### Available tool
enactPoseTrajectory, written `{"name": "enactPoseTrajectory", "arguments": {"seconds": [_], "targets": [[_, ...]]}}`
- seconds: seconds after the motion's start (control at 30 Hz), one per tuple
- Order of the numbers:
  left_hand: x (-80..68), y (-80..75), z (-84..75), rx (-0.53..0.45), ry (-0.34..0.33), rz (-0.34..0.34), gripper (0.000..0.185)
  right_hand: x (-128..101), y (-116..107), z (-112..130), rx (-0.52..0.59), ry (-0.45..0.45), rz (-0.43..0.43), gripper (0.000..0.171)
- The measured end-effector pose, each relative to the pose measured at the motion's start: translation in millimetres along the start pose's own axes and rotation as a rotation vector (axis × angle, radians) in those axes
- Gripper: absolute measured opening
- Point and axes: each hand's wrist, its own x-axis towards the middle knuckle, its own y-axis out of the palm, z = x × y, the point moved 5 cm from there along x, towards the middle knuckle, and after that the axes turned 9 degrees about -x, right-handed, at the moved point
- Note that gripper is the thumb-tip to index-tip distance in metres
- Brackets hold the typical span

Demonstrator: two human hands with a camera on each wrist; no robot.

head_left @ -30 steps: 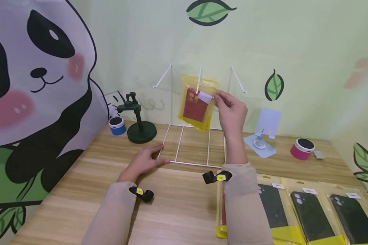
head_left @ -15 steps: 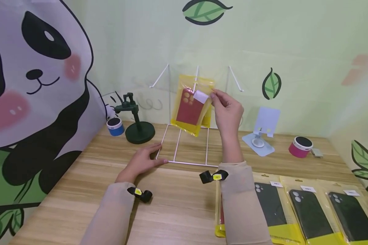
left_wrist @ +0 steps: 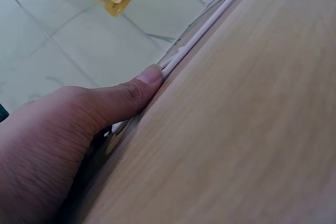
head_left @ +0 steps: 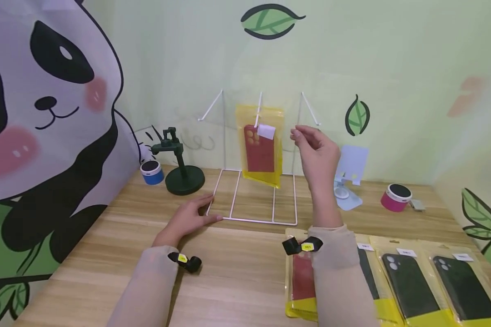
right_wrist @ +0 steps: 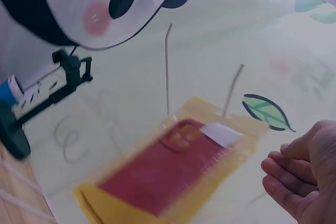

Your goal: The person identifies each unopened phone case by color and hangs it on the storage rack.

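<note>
A yellow packet with a red phone case (head_left: 260, 144) (right_wrist: 173, 174) hangs on the middle hook of a white wire rack (head_left: 253, 220). My right hand (head_left: 316, 147) (right_wrist: 302, 174) is raised just right of the packet, fingers loosely curled, holding nothing. On the table my left hand (head_left: 190, 215) (left_wrist: 68, 140) lies flat and presses the rack's front left corner, thumb against the wire (left_wrist: 205, 38). Another red-case packet (head_left: 302, 284) lies on the table under my right forearm.
Several yellow packets with dark phone cases (head_left: 429, 286) lie at the front right. A green stand (head_left: 182, 170) and a blue can (head_left: 150, 171) stand back left. A pale blue phone stand (head_left: 349, 175) and a pink can (head_left: 396, 197) stand back right.
My right hand let go of the hanging packet and drew back to the right. The packet swung and now hangs straight on the hook. The left hand stayed put.
</note>
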Motion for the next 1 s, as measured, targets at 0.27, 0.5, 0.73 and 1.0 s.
{"name": "enactPoseTrajectory", "arguments": {"seconds": [0.27,0.5,0.73,1.0], "targets": [[-1.6,-8.4,3.6,0.007,0.001,-0.025,0.087,-17.7,-28.5,-17.9,-0.15,-0.009,0.305,0.026],[-3.4,-4.2,5.3,0.01,0.006,-0.006,0.086,-73.2,-42.4,-67.2,-0.374,-0.031,0.843,0.025],[-1.8,-0.7,1.5,-0.008,0.005,-0.013,0.087,-98.3,-69.3,-114.7,-0.519,-0.186,1.05,0.025],[0.3,4.1,-3.7,-0.002,-0.004,0.002,0.089,-99.6,-82.9,-143.1,-0.574,-0.146,1.069,0.038]]}}
